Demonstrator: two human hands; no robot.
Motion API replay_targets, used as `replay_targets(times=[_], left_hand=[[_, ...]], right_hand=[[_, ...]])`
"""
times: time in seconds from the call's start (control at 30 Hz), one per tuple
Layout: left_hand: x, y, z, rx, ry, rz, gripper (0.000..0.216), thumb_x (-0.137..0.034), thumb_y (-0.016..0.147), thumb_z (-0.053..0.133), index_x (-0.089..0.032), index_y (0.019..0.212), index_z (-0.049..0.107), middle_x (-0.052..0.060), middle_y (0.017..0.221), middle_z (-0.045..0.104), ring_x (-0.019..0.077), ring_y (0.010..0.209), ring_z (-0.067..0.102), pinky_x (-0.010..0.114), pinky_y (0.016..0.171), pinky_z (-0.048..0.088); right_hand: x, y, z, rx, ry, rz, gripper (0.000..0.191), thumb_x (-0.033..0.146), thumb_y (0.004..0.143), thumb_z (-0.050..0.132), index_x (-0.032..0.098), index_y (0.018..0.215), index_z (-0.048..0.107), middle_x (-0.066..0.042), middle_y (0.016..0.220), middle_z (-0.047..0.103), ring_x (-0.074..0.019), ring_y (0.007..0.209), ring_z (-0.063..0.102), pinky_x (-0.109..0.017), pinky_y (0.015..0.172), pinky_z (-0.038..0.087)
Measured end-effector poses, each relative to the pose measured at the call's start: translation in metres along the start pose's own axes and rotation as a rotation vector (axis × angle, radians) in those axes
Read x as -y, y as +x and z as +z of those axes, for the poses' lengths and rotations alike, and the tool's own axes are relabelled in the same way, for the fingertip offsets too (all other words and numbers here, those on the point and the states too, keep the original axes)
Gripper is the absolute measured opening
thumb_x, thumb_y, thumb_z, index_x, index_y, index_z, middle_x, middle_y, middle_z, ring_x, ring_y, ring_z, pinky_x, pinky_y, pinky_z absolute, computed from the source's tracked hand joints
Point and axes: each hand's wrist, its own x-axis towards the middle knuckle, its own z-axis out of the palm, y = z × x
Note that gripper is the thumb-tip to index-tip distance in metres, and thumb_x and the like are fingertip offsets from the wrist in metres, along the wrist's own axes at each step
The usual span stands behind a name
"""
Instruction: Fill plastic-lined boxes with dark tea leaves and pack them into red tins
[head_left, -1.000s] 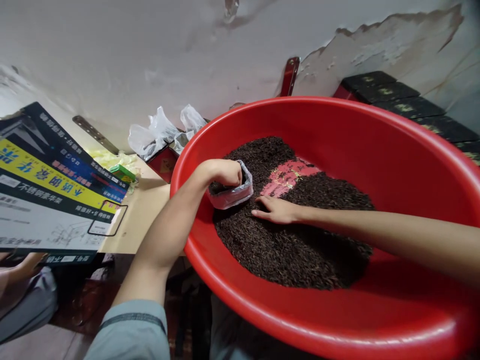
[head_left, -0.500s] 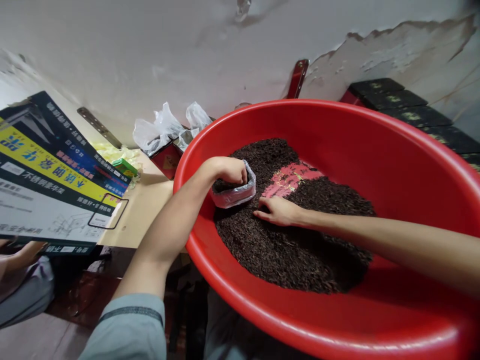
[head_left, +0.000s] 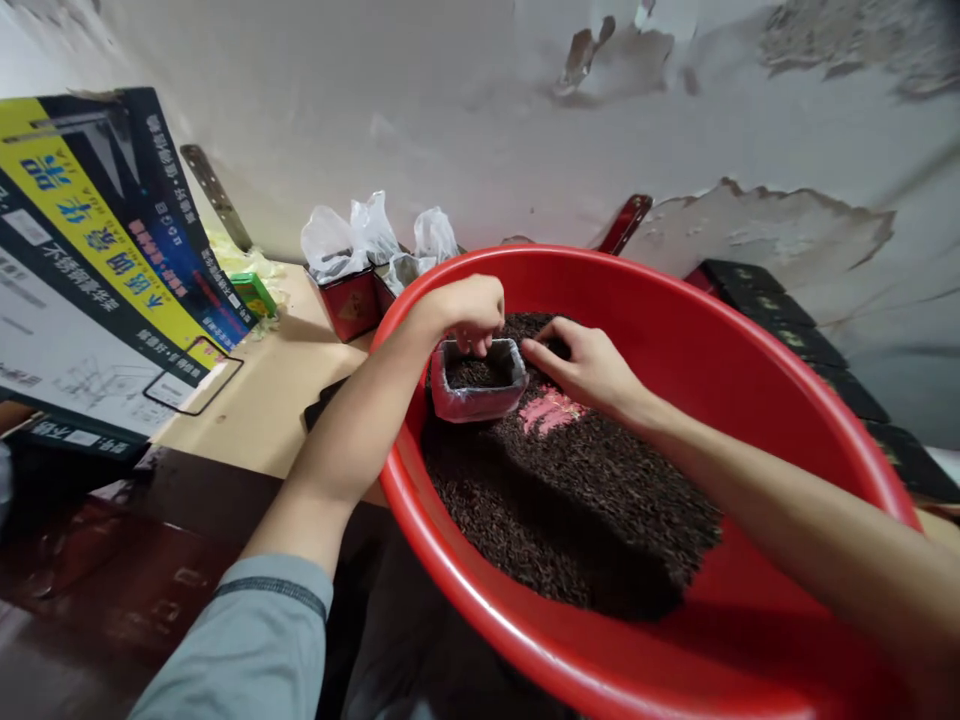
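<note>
From my remote seat, the red basin fills the view and is my landmark. It tilts toward me, so the dark leaves bank against its near-left wall. A printed board leans well left of the basin, and bag-lined tins stand just beyond its far-left rim. Inside the basin, on the far-left of the heap, the right hand rests with fingers half-curled at the right edge of the box; I cannot tell whether it holds leaves. The left hand pinches the box's far rim from above, I judge to steady it upright with its mouth open. A second ago the box lay tipped, mouth toward the right hand, which lay flat on the leaves; now it stands level, part-filled.
</note>
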Motion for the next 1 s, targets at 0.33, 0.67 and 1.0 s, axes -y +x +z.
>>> replay_targets(times=[0.33, 0.67, 1.0], left_hand=[[0.038, 0.041, -0.004, -0.603, -0.081, 0.06, 0.035, -0.016, 0.102, 0.041, -0.009, 0.091, 0.073, 0.01, 0.077, 0.074, 0.0124, 0.063, 0.07, 0.024, 0.073, 0.058], [-0.002, 0.0, 0.005, -0.081, 0.07, 0.028, 0.018, -0.016, 0.092, 0.062, -0.01, 0.085, 0.078, 0.008, 0.067, 0.073, 0.0175, 0.065, 0.071, 0.029, 0.073, 0.058], [-0.018, 0.007, 0.042, 0.245, 0.608, 0.045, 0.028, -0.007, 0.071, 0.067, -0.012, 0.092, 0.083, 0.011, 0.082, 0.079, 0.0276, 0.083, 0.072, 0.034, 0.08, 0.055]], right_hand=[[0.029, 0.043, 0.082, 0.135, -0.215, -0.315, 0.025, 0.04, 0.096, 0.062, 0.017, 0.101, 0.072, -0.011, 0.102, 0.072, -0.0212, 0.084, 0.066, -0.032, 0.075, 0.049], [-0.043, 0.024, -0.003, -0.02, -0.129, -0.115, 0.024, 0.041, 0.093, 0.063, 0.019, 0.086, 0.068, -0.008, 0.088, 0.071, -0.02, 0.077, 0.065, -0.032, 0.071, 0.053], [-0.158, -0.06, 0.042, 0.64, -0.538, 0.143, 0.039, 0.04, 0.102, 0.047, 0.017, 0.126, 0.069, -0.022, 0.133, 0.064, -0.0346, 0.118, 0.064, -0.046, 0.102, 0.049]])
